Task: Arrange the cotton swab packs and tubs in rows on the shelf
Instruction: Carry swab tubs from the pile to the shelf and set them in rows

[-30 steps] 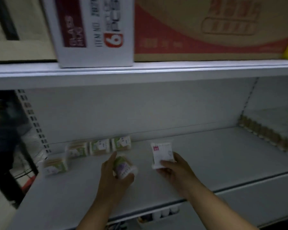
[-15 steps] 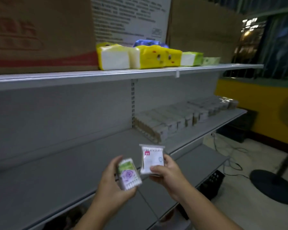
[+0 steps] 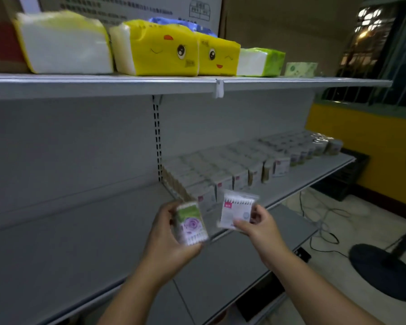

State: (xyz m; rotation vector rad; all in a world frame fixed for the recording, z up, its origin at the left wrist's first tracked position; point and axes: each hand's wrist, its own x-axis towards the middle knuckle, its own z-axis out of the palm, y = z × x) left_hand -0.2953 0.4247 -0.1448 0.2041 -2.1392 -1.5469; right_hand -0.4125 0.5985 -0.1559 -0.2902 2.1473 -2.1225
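head camera: two packs in hand, rows partly built

head view shows both hands raised in front of the shelf [image 3: 80,242], each carrying one item. the left hand [image 3: 171,233] has its fingers and thumb curled round a purple-flower swab pack [image 3: 192,225]. the right hand [image 3: 259,227] pinches a white swab pack [image 3: 236,213] by its lower right corner, thumb across the front and fingers behind. both packs are in the air, near the shelf's front edge and touching nothing but the hands.

progress, as a judgement: part of the job looks done. on the right-hand section, rows of packs [image 3: 232,167] already run from the upright post towards the far end, where a few round tubs [image 3: 324,146] stand. the left-hand section in view is bare grey metal, so the two packs in hand, and likely more, remain to be placed.

orientation: the purple-flower swab pack stands roughly upright on its long axis, leaning a little to the left, green band on top and swab tips at the bottom, printed face towards the camera. the white swab pack is also close to upright, turned slightly clockwise, swab tips along its top edge and the pink label at upper left. motion blur hides finer print.

above, tissue packs [image 3: 155,48] line the upper shelf [image 3: 103,84].
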